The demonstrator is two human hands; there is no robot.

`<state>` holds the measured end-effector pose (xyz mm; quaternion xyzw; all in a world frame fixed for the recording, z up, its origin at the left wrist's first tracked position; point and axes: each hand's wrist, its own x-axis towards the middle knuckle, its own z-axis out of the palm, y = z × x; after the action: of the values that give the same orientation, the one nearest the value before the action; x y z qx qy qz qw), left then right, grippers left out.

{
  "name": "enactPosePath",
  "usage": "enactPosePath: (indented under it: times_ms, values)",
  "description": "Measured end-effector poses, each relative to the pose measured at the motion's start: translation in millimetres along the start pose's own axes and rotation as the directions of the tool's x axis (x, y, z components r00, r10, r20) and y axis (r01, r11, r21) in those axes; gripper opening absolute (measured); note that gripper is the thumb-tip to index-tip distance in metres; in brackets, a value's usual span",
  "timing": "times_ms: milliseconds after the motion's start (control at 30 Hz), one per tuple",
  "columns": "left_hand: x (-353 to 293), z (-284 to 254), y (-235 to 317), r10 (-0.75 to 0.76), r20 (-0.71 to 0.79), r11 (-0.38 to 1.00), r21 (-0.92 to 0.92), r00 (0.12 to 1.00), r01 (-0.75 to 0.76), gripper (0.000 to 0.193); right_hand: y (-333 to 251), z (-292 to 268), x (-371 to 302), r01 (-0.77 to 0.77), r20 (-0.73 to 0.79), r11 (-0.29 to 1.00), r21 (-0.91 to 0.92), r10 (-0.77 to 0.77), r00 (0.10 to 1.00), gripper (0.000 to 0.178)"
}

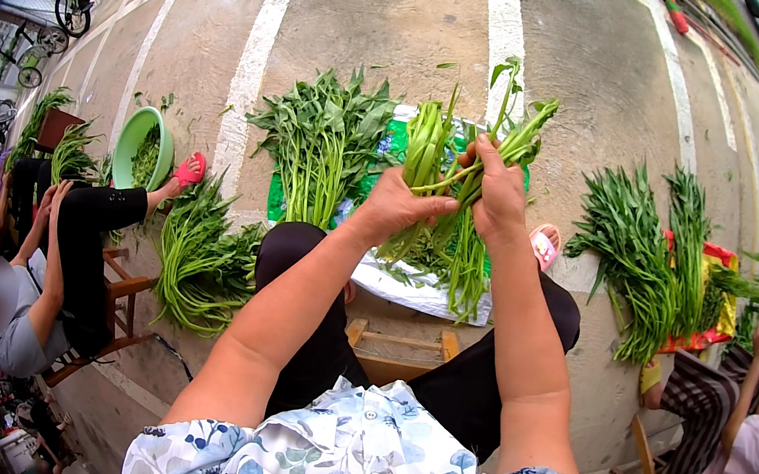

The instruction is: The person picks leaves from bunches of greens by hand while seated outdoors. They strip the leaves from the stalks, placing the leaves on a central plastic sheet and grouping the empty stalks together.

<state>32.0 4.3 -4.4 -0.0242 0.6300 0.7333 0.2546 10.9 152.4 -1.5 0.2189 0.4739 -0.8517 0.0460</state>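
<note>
In front of my knees both hands are raised, close together, over a green and white sack [420, 291] on the ground. My left hand [398, 206] is closed round stems of a bunch of water spinach [426, 142]. The fingers of my right hand [500, 191] grip more water spinach stems [523, 139], which point up and to the right. Some stems cross between the two hands. On the sack's left side lies a large heap of leafy water spinach [331, 133]. Below my right hand, loose stems [467, 269] rest on the sack.
Another water spinach pile [197, 260] lies to the left, near a green basin [126, 153] holding leaves. A seated person [33, 285] is at left, another [749, 435] at right beside a heap of greens [634, 253]. A wooden stool [402, 341] shows between my legs.
</note>
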Motion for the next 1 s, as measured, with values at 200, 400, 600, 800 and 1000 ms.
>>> enactPosePath:
  times_ms: [200, 400, 600, 800, 1000]
  values:
    - [2.8, 7.8, -6.7, 0.133, -0.020, 0.990, -0.033, 0.991, -0.134, 0.033, 5.7, 8.7, -1.6, -0.052, -0.005, 0.998, 0.017, 0.052, 0.999, 0.015]
    - [-3.1, -6.9, 17.8, -0.086, -0.078, 0.991, -0.111, 0.993, 0.077, 0.019, -13.6, -3.6, -1.9, -0.055, 0.122, 0.997, 0.055, 0.048, 0.991, 0.022]
    - [-3.6, -7.3, 17.3, -0.093, -0.103, 0.983, -0.166, 0.990, 0.075, 0.018, -11.2, -1.9, -11.4, -0.049, 0.112, 0.977, -0.207, 0.073, 0.991, 0.030]
    - [-1.5, -9.1, 12.2, -0.028, 0.008, 0.995, -0.095, 1.000, 0.028, 0.021, 5.6, 9.1, -18.7, -0.093, 0.148, 0.972, -0.215, 0.126, 0.981, 0.024]
    - [-4.5, -11.6, 18.9, -0.134, -0.093, 0.957, -0.269, 0.987, 0.104, 0.019, -13.7, -8.2, -5.1, -0.051, 0.070, 0.993, -0.106, 0.059, 0.996, 0.015]
